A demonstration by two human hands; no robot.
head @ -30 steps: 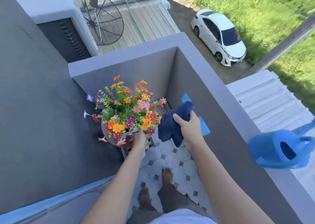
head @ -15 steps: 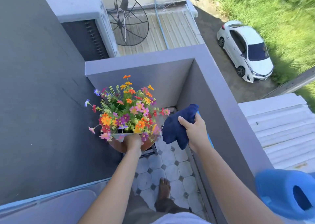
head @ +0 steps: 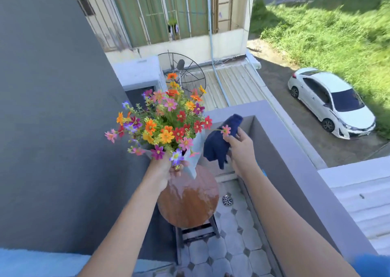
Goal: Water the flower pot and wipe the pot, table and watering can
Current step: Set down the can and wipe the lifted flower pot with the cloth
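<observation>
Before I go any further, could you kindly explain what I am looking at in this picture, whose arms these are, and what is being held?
There is no machine here. A person wears one wide-angle camera on the head, so the picture looks forward and down along their own bare arms on a balcony. The left hand holds up a pale flower pot full of bright flowers, lifted clear above a small round wooden table. The tabletop looks wet and has nothing standing on it. The right hand grips a dark blue cloth beside the pot. A blue shape at the bottom right corner may be the watering can, but it is too cut off to tell. Below, beyond the balcony wall, a white car is parked by grass.
</observation>
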